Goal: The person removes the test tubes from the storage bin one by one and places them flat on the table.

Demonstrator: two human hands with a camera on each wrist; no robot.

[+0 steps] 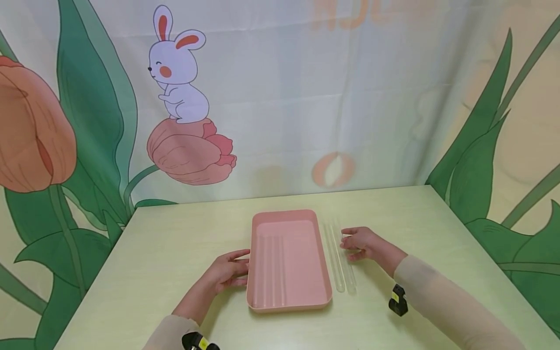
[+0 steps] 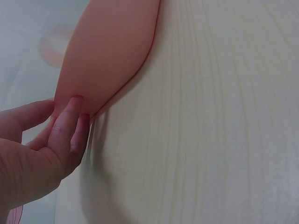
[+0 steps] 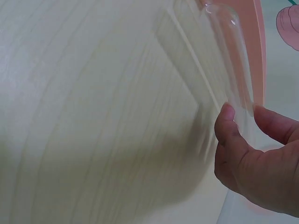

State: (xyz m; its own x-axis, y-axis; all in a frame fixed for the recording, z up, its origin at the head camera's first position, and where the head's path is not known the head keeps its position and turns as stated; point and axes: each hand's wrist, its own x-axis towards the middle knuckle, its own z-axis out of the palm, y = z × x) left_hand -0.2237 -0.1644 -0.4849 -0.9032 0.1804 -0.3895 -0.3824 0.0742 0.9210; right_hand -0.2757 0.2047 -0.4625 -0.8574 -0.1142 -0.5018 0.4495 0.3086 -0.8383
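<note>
- Between the two hands, a pink tray [image 1: 306,262] sits on a pale wood-grain table [image 1: 175,238], its raised wall facing each palm.
- At the tray's near side, the left hand [image 1: 227,270] rests extended fingertips against that wall, gripping nothing.
- Opposite, the right hand [image 1: 363,242] pinches a clear tube [image 1: 348,272] between thumb and fingers.
- Just inward of the right hand, a second tube [image 1: 334,257] lies between the pinched one and the tray, in the way.
- Toward the left hand, a row of clear tubes [image 1: 280,272] lines the tray's floor.
- Behind the right hand, a black camera [image 1: 398,301] hangs at the sleeve.
- Beyond both hands, a printed backdrop [image 1: 280,97] shows a rabbit [image 1: 183,97] and tulips.
</note>
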